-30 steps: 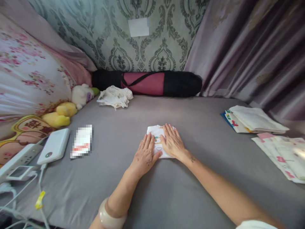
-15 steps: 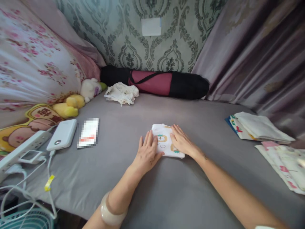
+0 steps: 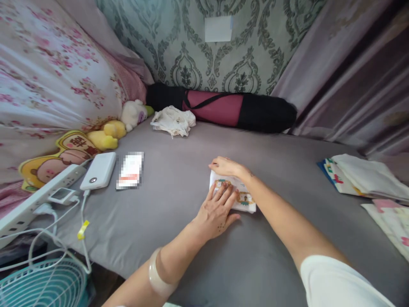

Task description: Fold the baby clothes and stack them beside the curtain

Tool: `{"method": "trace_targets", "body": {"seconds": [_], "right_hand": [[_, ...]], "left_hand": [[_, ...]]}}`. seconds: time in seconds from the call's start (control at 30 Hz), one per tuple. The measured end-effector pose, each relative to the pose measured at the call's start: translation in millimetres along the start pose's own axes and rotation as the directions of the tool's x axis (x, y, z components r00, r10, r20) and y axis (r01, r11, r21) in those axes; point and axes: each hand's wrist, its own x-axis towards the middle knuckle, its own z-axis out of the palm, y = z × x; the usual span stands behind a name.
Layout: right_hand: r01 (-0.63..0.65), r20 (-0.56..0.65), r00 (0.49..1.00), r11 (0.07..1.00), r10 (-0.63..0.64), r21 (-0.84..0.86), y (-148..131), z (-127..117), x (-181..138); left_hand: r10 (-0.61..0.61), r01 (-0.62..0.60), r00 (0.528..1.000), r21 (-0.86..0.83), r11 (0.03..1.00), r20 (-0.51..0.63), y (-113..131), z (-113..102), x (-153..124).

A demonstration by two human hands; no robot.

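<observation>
A folded white cloth with a tan and green cartoon print lies on the grey bed sheet in front of me. My left hand rests flat on its near left part, fingers spread. At the cloth's far edge is my right hand, its fingers together and bent around the far left corner. The right fingertips and what they pinch are partly hidden behind the hand. Both hands cover much of the print.
Folded cloths lie in stacks at the right. A crumpled white cloth sits by a black and maroon long bag. On the left are a power bank, a power strip, cables, plush toys and a teal fan.
My right hand has moved from the cloth's right side to its far edge, and its fingers have closed there. My left hand has slid right, further onto the cloth. The view has shifted.
</observation>
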Motion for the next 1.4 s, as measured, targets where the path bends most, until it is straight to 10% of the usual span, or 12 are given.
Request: {"method": "trace_targets", "body": {"seconds": [0.57,0.83,0.9,1.0,1.1,1.4], "right_hand": [[-0.038,-0.272,0.962,0.992,0.003,-0.124,3,36,3],[-0.029,-0.308,0.949,0.989,0.074,0.146,14,27,4],[-0.019,-0.388,0.915,0.974,0.108,0.226,17,21,-8],[0.012,-0.569,0.821,0.993,0.055,0.113,14,24,-41],[0.066,-0.500,0.862,0.996,-0.084,-0.055,4,44,-72],[0.070,-0.432,0.898,0.997,-0.079,-0.036,-2,75,-85]], "left_hand": [[0.020,-0.005,0.993,-0.122,0.993,0.117,0,-8,-1],[-0.081,0.099,0.995,-0.450,0.888,0.058,-6,-23,10],[-0.325,0.237,0.946,-0.648,0.724,-0.017,-12,-24,13],[-0.665,0.338,0.746,-0.835,0.434,-0.044,-25,-22,15],[-0.759,0.368,0.651,-0.863,0.345,-0.026,-36,-15,14],[-0.665,0.468,0.746,-0.734,0.492,0.030,-43,-4,14]]}}
